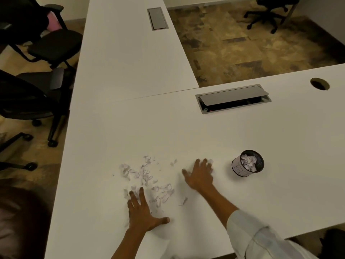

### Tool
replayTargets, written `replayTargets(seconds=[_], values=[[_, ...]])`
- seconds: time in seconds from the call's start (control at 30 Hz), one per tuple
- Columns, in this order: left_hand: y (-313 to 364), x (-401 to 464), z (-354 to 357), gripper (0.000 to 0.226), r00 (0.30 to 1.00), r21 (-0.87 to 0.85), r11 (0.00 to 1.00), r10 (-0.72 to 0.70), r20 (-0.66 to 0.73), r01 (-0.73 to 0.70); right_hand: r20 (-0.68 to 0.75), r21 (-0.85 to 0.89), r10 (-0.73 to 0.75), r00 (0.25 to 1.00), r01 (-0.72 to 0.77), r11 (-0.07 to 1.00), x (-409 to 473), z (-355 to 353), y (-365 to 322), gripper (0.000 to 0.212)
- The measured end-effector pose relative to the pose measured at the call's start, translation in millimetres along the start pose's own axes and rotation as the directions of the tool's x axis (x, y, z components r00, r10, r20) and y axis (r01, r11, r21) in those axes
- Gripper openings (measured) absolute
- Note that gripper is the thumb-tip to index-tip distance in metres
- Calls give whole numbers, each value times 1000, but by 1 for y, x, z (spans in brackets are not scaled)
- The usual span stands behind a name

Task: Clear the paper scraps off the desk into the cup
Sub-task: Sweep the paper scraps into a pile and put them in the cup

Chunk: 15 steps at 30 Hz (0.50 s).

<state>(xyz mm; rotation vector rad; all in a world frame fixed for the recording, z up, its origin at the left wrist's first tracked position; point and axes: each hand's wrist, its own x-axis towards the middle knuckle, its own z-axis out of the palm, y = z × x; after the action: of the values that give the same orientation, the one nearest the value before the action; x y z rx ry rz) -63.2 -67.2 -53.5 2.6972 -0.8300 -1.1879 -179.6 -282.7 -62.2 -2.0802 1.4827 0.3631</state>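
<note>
Several small torn paper scraps (147,176) lie scattered on the white desk (186,131), in front of me. My left hand (142,212) rests flat at the near edge of the pile, fingers spread, touching some scraps. My right hand (199,175) lies palm down to the right of the pile, fingers apart, with a scrap or two at its fingertips. A black mesh cup (248,163), partly filled with white scraps, stands upright on the desk a short way right of my right hand.
A grey cable hatch (233,99) sits in the desk beyond the cup, and a round cable hole (319,84) at far right. A second desk section with another hatch (157,18) runs away from me. Black office chairs (37,75) stand to the left.
</note>
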Motion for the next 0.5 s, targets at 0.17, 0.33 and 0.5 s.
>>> replayTargets(seconds=[0.17, 0.33, 0.5], values=[[-1, 2, -8, 160, 994, 51, 997, 55, -94, -50, -10, 82, -95, 995, 95, 992, -22, 10, -11, 87], [-18, 8, -25, 159, 988, 137, 991, 22, -152, -1, -163, 132, -2, 987, 24, 991, -4, -13, 31, 77], [-32, 13, -23, 148, 992, 115, 993, 48, -117, -35, -64, 137, -94, 994, 102, 985, -25, 33, 30, 87]])
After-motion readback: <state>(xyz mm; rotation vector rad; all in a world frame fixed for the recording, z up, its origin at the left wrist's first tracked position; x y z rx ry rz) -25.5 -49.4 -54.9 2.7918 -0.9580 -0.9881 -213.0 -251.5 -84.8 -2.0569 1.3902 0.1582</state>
